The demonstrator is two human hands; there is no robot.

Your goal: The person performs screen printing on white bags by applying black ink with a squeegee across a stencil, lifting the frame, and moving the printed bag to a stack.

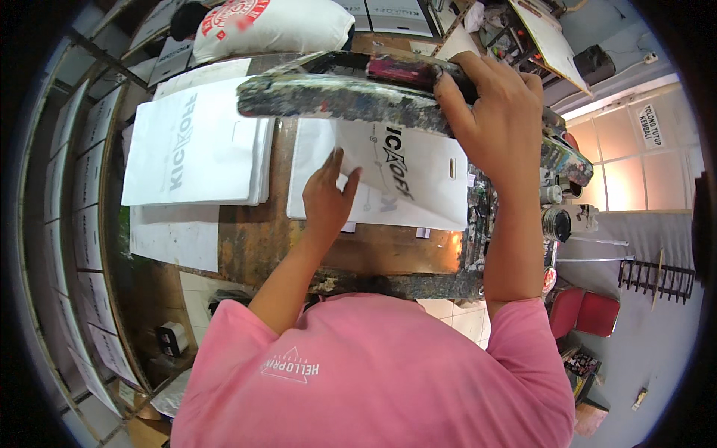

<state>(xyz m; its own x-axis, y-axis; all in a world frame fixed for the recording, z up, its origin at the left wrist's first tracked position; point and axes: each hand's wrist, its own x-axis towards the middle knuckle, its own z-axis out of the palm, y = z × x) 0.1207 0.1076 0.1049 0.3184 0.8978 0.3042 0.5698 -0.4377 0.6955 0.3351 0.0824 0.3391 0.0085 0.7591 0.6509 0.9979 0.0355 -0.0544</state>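
My right hand (497, 112) is wrapped round the edge of a paint-crusted screen printing frame (321, 97), tilted up off the table. Inside the frame, beside my fingers, lies a dark bar with magenta smears (403, 71), perhaps a squeegee handle. Under the raised frame is a white bag (437, 172) with black lettering and a slot handle at its right end. At its left part is my left hand (328, 194), forefinger and thumb at the lifted, curling bag. The fingertip contact is partly hidden. Beneath it shows another white bag (302, 164).
A stack of printed white bags (198, 149) stands left on the stained table (373, 250). Racks of bags (97, 224) line the left side. A full white sack (272, 30) lies beyond the table. Jars (556, 222) crowd the right edge, near a red chair (582, 312).
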